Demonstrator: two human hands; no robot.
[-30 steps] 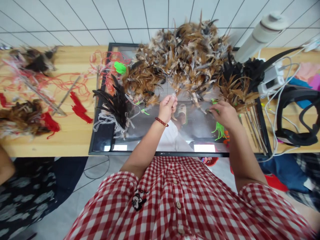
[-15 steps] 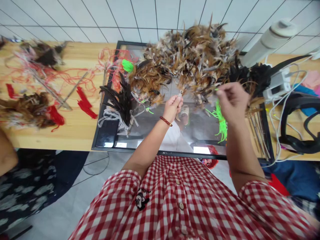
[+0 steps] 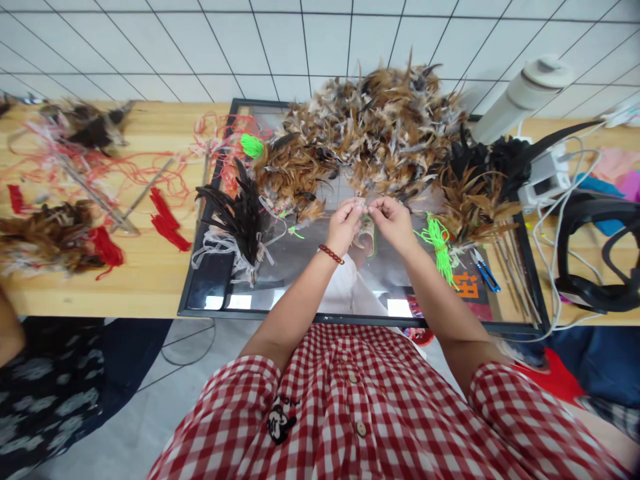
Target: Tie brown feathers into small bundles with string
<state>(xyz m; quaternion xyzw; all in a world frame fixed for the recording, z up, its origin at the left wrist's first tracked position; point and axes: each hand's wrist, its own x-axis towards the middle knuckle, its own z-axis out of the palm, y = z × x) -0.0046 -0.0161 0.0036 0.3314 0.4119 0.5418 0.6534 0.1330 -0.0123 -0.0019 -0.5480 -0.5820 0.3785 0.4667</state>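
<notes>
Fingertips of the left hand (image 3: 345, 220) are pinched together, with no visible gap, on a small pale piece (image 3: 362, 206); those of the right hand (image 3: 395, 219) meet them almost tip to tip, closed on what looks like a thin green strand (image 3: 370, 211), of which only a speck shows. Whether the strand passes around the piece or lies beside it, I cannot tell. With so little to grip, a slackened left pinch could let the piece turn or drop; too hard a pull from the right could draw the strand free. Under the fingers, the glossy dark panel (image 3: 287, 270) looks slick, so anything dropped might slide. Just beyond them, the brown feather pile (image 3: 385, 137) comes close enough for loose plumes to catch in the pinch. To their right, a bundle of green strands (image 3: 439, 245) lies splayed, and tugging one out hastily could tangle the others. Past it, blue-handled snips (image 3: 487, 274) lie with their points toward the fingers, a prick risk for a careless sideways reach.
</notes>
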